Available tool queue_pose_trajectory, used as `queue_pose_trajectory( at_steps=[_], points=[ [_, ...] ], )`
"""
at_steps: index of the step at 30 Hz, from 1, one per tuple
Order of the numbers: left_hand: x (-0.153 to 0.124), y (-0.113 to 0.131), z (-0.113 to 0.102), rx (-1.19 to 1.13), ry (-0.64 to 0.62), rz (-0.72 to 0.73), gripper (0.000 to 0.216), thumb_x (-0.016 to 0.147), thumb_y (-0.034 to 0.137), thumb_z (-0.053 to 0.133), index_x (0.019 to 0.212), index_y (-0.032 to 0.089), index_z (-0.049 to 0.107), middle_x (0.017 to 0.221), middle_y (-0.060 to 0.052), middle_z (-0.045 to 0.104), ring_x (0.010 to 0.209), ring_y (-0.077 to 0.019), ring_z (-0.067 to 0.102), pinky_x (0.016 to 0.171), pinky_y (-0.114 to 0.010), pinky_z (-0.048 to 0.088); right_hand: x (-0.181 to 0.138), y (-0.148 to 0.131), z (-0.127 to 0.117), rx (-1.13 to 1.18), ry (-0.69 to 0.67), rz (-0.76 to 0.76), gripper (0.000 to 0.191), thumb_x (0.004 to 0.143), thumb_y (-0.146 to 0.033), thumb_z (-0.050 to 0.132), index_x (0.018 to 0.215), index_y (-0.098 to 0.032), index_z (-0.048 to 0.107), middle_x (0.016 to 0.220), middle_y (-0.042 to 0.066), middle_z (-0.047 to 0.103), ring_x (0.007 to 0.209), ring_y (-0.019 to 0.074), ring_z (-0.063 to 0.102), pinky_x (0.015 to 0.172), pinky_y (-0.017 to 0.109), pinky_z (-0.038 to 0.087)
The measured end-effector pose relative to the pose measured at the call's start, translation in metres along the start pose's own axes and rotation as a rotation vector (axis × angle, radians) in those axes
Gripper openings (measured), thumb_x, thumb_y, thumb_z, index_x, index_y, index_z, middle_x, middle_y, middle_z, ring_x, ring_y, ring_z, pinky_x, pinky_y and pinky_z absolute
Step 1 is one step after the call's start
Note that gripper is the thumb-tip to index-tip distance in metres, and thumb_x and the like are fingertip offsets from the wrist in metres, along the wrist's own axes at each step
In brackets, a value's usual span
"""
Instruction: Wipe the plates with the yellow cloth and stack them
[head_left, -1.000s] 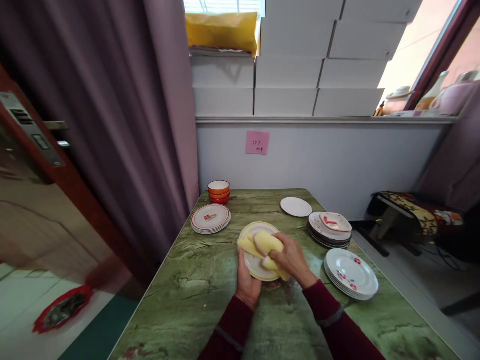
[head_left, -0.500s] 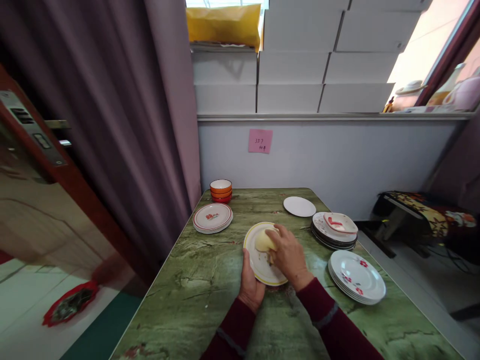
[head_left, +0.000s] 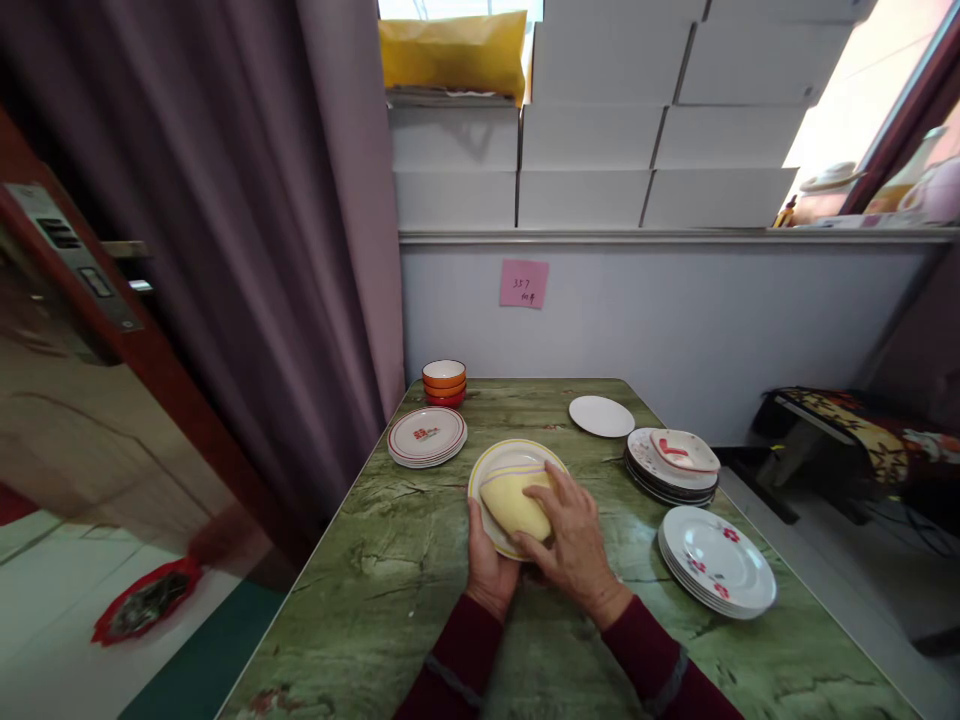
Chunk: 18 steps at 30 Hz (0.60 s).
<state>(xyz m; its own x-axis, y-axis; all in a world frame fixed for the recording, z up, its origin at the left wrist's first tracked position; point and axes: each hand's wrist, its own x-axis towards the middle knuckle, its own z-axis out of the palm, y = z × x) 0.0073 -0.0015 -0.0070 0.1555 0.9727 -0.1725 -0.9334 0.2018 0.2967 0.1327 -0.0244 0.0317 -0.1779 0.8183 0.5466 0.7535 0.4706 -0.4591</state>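
A white plate with a yellow rim (head_left: 486, 458) is held tilted above the middle of the table. My left hand (head_left: 491, 560) grips its lower left edge, thumb on top and fingers underneath. My right hand (head_left: 574, 535) holds a yellow cloth (head_left: 514, 500) with a pale purple stripe against the plate's face. The cloth covers much of the plate's centre, hiding the pattern there. My right fingers are curved over the cloth, with the thumb at its lower edge.
On the green table (head_left: 375, 590) stand bowls (head_left: 444, 383) and red-rimmed plates (head_left: 427, 435) at left. A single white plate (head_left: 601, 416) lies at the back right. Dark-edged plates (head_left: 667, 480) carry a small dish (head_left: 684, 450); flowered plates (head_left: 716, 560) are stacked nearer.
The plate has shifted slightly left. The cloth, bunched under my right fingers before, now lies spread wider over the plate. My left hand keeps its hold.
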Motion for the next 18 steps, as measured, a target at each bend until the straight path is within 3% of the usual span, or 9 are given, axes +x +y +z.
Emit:
queue_pose_trajectory(
  at_steps=[7, 9, 13, 18],
  points=[
    [-0.001, -0.008, -0.003, -0.004, -0.054, -0.066, 0.058, 0.098, 0.053, 0.038, 0.131, 0.014, 0.065, 0.126, -0.015, 0.070, 0.133, -0.0320, 0.053, 0.118, -0.048, 0.032, 0.004, -0.026, 0.017, 0.053, -0.020, 0.041, 0.040, 0.075, -0.027, 0.064, 0.112, -0.018, 0.053, 0.143, 0.020, 0.048, 0.137, 0.0328, 0.041, 0.107, 0.048, 0.038],
    [-0.001, -0.009, -0.002, -0.004, -0.052, -0.041, 0.056, 0.099, 0.051, 0.040, 0.134, 0.014, 0.062, 0.131, -0.014, 0.067, 0.134, -0.0305, 0.051, 0.118, -0.047, 0.032, 0.012, -0.028, 0.020, -0.004, -0.007, 0.069, 0.049, 0.073, -0.019, 0.061, 0.121, -0.017, 0.053, 0.142, 0.019, 0.049, 0.133, 0.0320, 0.044, 0.103, 0.046, 0.041],
    [0.000, -0.012, -0.001, 0.023, -0.070, -0.023, 0.057, 0.099, 0.052, 0.040, 0.143, 0.019, 0.053, 0.140, -0.012, 0.061, 0.140, -0.0281, 0.045, 0.119, -0.047, 0.030, 0.036, -0.013, 0.013, -0.189, -0.019, 0.019, 0.073, 0.074, -0.013, 0.060, 0.144, -0.028, 0.046, 0.148, 0.014, 0.044, 0.128, 0.0329, 0.046, 0.098, 0.045, 0.040],
    [0.004, -0.007, -0.003, 0.019, -0.077, 0.055, 0.062, 0.097, 0.059, 0.040, 0.142, 0.019, 0.055, 0.143, -0.013, 0.057, 0.144, -0.0270, 0.039, 0.120, -0.045, 0.028, 0.047, 0.013, -0.008, -0.384, 0.020, 0.113, 0.066, 0.078, -0.017, 0.062, 0.142, -0.030, 0.051, 0.150, 0.012, 0.044, 0.124, 0.0357, 0.045, 0.092, 0.046, 0.041]
  ],
)
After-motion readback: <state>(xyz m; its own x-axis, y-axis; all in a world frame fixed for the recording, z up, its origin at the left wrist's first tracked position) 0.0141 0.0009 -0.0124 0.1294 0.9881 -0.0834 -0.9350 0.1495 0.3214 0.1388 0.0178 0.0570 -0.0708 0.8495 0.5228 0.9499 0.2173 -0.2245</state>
